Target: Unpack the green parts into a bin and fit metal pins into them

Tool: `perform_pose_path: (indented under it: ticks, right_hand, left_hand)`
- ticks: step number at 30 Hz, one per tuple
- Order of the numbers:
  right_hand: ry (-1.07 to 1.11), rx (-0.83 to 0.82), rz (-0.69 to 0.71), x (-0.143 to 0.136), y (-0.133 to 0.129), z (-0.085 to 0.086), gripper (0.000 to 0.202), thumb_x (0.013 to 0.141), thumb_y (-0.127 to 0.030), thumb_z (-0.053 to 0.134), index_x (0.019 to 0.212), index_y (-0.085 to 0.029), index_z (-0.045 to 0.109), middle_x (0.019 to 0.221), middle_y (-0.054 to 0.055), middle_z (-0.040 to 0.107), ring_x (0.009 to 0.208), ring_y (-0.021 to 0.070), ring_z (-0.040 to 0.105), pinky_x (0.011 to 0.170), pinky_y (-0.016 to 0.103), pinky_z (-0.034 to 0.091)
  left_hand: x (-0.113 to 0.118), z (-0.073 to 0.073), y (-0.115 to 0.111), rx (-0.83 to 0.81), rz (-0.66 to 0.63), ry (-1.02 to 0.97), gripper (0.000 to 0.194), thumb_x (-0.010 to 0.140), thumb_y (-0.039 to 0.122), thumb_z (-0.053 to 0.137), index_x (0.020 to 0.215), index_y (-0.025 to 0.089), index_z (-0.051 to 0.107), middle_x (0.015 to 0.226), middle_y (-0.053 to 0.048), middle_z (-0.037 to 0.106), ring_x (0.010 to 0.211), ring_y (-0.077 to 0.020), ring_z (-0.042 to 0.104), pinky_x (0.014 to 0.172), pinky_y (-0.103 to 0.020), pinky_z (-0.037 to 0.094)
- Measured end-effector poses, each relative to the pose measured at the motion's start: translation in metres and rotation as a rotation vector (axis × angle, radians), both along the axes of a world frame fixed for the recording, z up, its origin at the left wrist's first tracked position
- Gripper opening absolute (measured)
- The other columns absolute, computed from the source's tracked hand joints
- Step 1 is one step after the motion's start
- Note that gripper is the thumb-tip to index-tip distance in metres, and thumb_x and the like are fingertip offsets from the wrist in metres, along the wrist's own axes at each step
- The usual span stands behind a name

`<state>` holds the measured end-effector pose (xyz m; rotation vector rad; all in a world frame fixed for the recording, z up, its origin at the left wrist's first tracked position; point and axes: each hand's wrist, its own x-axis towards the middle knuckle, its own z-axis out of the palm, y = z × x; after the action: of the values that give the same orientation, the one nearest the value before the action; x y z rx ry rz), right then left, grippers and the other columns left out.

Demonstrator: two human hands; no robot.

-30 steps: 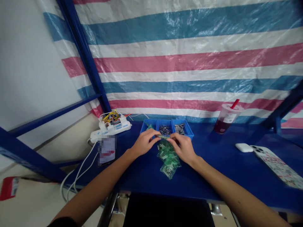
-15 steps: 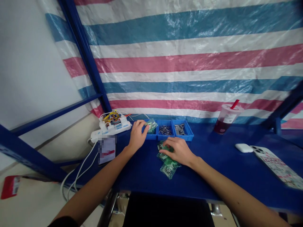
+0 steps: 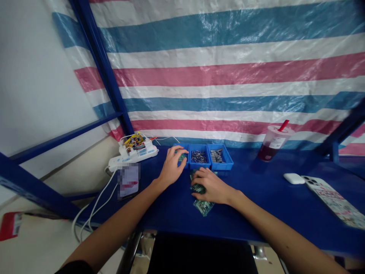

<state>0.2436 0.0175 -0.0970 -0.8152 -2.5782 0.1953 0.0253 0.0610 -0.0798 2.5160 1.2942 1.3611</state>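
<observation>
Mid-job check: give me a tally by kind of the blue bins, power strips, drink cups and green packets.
Blue bins: 3
Power strip: 1
Drink cup: 1
Green packets: not countable, as they overlap and the hands partly hide them
Total, packets left out: 5

My right hand (image 3: 212,185) curls over green bags (image 3: 203,207) in front of the blue trays (image 3: 224,166), my left hand (image 3: 171,166), fingers parted, at their left end, a cup (image 3: 272,144) to their right.
</observation>
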Motion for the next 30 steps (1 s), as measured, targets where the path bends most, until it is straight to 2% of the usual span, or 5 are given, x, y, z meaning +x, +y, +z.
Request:
perform_pose_path:
  ticks: [5, 10, 18, 26, 30]
  right_hand:
    - [0.067, -0.022, 0.044, -0.0002, 0.0002, 0.0003, 0.019, 0.084, -0.028, 0.077, 0.099, -0.02, 0.069, 0.099, 0.006, 0.065, 0.097, 0.0229, 0.06, 0.093, 0.039, 0.047]
    - [0.101, -0.083, 0.044, -0.0001, -0.001, 0.003, 0.016, 0.083, -0.018, 0.072, 0.099, -0.019, 0.068, 0.098, 0.005, 0.065, 0.09, 0.0193, 0.063, 0.083, 0.031, 0.051]
    - [0.168, -0.134, 0.085, 0.0, -0.0016, 0.0037, 0.021, 0.079, -0.003, 0.061, 0.092, -0.018, 0.067, 0.079, -0.002, 0.06, 0.065, 0.0111, 0.053, 0.062, 0.022, 0.042]
    - [0.186, -0.143, 0.111, 0.0033, 0.0005, 0.0044, 0.022, 0.084, -0.001, 0.057, 0.092, -0.018, 0.067, 0.081, -0.001, 0.064, 0.067, 0.0116, 0.055, 0.063, 0.022, 0.043]
    - [0.139, -0.045, 0.098, 0.0036, 0.0002, 0.0089, 0.012, 0.089, -0.01, 0.063, 0.096, -0.019, 0.068, 0.092, 0.004, 0.067, 0.088, 0.0176, 0.059, 0.082, 0.03, 0.048]
  left_hand:
    - [-0.0027, 0.0002, 0.0016, -0.026, -0.055, -0.024, 0.023, 0.098, 0.018, 0.053, 0.117, 0.025, 0.064, 0.125, -0.009, 0.055, 0.122, -0.0257, 0.052, 0.104, -0.046, 0.049]
    - [-0.0016, 0.0007, 0.0003, -0.072, -0.128, -0.03, 0.021, 0.1, 0.019, 0.052, 0.116, 0.025, 0.064, 0.124, -0.008, 0.055, 0.121, -0.0239, 0.054, 0.098, -0.041, 0.054]
    - [-0.0003, 0.0032, -0.003, -0.099, -0.215, -0.008, 0.021, 0.101, 0.022, 0.05, 0.115, 0.023, 0.065, 0.117, -0.007, 0.06, 0.113, -0.0208, 0.058, 0.092, -0.035, 0.055]
    - [0.0008, 0.0048, -0.0053, -0.055, -0.268, 0.054, 0.018, 0.103, 0.021, 0.049, 0.11, 0.021, 0.065, 0.108, -0.006, 0.068, 0.107, -0.021, 0.061, 0.098, -0.038, 0.048]
    - [0.0013, 0.0054, -0.0057, -0.055, -0.268, 0.059, 0.017, 0.103, 0.022, 0.049, 0.109, 0.021, 0.065, 0.107, -0.006, 0.068, 0.106, -0.0208, 0.061, 0.097, -0.037, 0.048]
